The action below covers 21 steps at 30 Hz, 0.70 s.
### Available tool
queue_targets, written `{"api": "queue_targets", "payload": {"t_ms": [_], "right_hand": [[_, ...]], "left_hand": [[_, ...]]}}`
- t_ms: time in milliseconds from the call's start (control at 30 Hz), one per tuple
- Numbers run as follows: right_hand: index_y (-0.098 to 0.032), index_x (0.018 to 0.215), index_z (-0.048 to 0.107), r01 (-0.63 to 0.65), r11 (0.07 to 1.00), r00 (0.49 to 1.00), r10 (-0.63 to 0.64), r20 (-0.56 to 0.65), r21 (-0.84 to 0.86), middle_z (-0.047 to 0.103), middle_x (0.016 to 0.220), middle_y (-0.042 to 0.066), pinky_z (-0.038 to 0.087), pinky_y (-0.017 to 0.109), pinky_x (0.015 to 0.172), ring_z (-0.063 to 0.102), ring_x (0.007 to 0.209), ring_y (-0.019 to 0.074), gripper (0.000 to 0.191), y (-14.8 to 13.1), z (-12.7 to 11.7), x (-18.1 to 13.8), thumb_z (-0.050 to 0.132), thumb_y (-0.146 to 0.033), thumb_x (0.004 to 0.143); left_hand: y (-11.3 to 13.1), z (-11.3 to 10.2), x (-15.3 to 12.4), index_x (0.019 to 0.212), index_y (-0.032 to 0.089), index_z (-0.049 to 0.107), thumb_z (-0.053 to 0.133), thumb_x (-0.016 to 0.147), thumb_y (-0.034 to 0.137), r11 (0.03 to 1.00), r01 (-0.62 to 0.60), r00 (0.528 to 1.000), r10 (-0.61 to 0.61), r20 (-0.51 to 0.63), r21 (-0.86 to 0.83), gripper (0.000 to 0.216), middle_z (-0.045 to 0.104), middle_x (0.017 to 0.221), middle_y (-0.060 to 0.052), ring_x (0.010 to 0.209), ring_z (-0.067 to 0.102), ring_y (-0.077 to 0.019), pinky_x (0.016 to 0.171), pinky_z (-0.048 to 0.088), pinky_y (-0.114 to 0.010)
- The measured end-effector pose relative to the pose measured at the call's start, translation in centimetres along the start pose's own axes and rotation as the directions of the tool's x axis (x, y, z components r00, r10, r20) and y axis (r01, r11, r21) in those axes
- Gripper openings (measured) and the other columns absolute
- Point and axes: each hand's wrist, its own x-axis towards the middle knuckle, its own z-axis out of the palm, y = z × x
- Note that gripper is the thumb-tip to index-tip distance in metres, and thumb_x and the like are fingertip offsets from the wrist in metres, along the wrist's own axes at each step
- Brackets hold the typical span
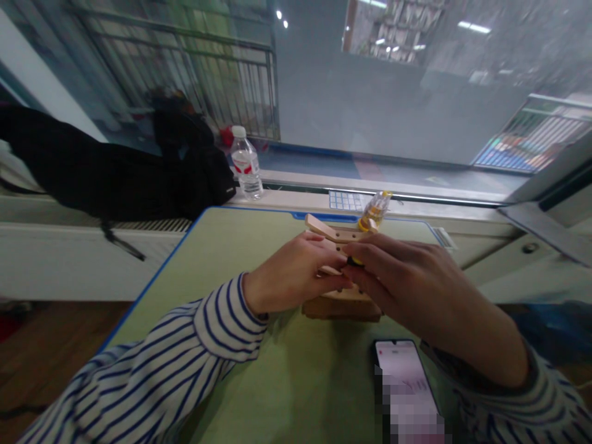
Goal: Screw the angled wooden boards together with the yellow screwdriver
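Observation:
On the table in front of me stands a small assembly of pale wooden slats with drilled holes (345, 235). Beneath it is a darker brown wooden base (340, 309). My left hand (296, 271) is closed at its left side, thumb and fingers around a slat. From the right, my right hand (411, 277) pinches a small black-and-yellow object (355, 261) over the middle of the assembly. Fingers hide most of that object, so its kind cannot be made out. Both hands' fingertips nearly meet there.
A phone (404, 382) with a lit screen lies near my right forearm. Behind the assembly is a clear container with yellow ends (374, 211). A water bottle (246, 165) and a black bag (139, 172) rest on the sill, by the window. The green table (240, 234) has a blue edge.

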Motion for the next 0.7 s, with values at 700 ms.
{"api": "queue_targets", "payload": {"t_ms": [700], "right_hand": [[-0.018,0.109,0.057,0.020,0.997,1.000,-0.019,-0.025,0.072,0.065,0.106,0.007,0.049,0.035,0.078,0.062,0.091,0.0202,0.022,0.26,-0.03,-0.15,0.051,-0.021,0.089]], "left_hand": [[-0.47,0.28,0.02,0.094,0.017,0.065,0.043,0.093,0.029,0.995,-0.086,0.996,0.088,0.033,-0.054,0.025,0.065,0.098,-0.004,0.101,0.054,-0.0163,0.096,0.036,-0.033]]}}
